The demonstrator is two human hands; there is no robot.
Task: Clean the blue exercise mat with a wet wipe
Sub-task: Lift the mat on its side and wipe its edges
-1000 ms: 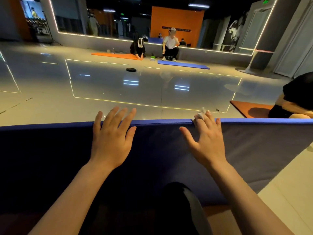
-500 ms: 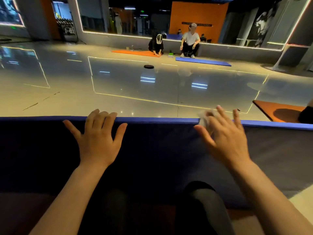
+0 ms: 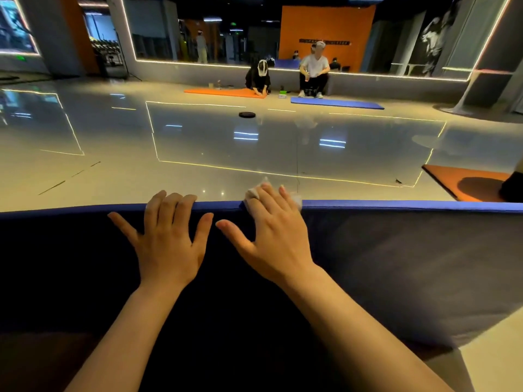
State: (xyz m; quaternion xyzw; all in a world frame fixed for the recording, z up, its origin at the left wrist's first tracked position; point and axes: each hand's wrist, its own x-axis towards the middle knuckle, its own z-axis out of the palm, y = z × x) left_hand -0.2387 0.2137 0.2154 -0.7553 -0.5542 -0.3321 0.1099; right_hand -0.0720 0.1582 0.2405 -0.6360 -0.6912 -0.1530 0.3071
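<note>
Head view: a glossy, reflective gym floor (image 3: 198,142) lies beyond the blue exercise mat (image 3: 396,264), whose padded far edge runs across at 12 o'clock. The left hand (image 3: 167,241) rests flat there, fingers straight. The right hand (image 3: 278,239) presses the crumpled white wet wipe (image 3: 252,198) onto that edge, now just beside the left hand, nearer than half a second ago.

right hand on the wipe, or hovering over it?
Touching. The head view shows the right hand with its straight fingers lying flat on the white wet wipe, pressing it onto the far edge of the blue exercise mat; no gap shows.
</note>
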